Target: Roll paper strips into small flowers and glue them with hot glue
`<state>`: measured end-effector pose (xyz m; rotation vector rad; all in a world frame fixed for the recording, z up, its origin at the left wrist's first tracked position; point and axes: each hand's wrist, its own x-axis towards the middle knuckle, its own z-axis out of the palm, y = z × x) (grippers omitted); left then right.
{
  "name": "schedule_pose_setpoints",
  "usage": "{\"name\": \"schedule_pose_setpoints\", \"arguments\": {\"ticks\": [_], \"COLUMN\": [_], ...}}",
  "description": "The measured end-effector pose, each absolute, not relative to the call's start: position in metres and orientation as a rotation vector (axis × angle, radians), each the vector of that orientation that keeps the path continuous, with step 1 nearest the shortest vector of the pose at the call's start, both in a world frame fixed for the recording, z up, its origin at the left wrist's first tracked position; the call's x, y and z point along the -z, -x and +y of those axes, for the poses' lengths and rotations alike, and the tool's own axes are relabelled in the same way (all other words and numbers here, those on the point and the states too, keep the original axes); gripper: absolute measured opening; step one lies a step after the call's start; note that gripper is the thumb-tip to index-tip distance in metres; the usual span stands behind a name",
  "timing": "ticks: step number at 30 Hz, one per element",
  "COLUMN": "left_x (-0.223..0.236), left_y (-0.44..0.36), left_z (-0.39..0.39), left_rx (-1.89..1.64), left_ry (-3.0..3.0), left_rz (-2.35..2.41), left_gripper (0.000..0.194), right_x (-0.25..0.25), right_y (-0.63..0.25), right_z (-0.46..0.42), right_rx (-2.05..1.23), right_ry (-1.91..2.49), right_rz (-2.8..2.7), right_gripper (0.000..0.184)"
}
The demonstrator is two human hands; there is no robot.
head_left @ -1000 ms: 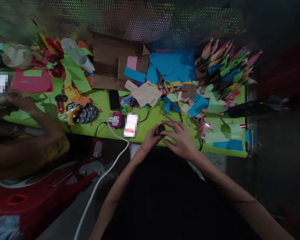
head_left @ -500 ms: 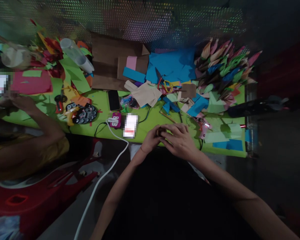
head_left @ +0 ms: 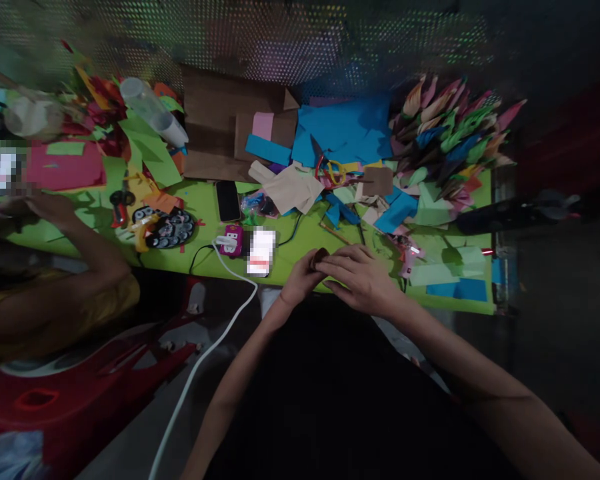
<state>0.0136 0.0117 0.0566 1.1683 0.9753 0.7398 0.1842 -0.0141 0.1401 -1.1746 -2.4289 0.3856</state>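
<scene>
At the table's front edge, my left hand pinches a small brown piece, which looks like curled paper. My right hand reaches over from the other side, its fingertips closed on the same piece. Fingers cover most of it, so its full shape is hidden. Just left of my hands lies a phone with a lit, blurred screen. A pink glue gun rests to the right of my right hand.
Behind my hands are paper scraps, scissors, blue sheets and folded paper flowers. A white cable runs from a pink power socket. On the left, a co-worker's arm rests near a red chair.
The fingers of my right hand have straightened and shifted slightly over the brown piece, which shows a little more above the left fingers. The things on the table stay put.
</scene>
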Motion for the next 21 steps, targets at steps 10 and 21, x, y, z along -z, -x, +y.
{"name": "schedule_pose_setpoints", "arguments": {"ticks": [10,21], "left_x": [-0.061,-0.053], "left_y": [-0.010,-0.016], "left_z": [0.011,0.017], "left_rx": [-0.644,-0.717], "left_ry": [-1.363,-1.231], "left_rz": [1.089,1.039], "left_gripper": [0.028,0.040], "right_x": [-0.149,-0.146], "right_y": [-0.176,-0.187], "right_z": [-0.010,-0.011], "right_rx": [-0.253,-0.462], "right_ry": [1.287,1.212], "right_rz": [-2.623,-2.440], "right_gripper": [0.022,0.027]}}
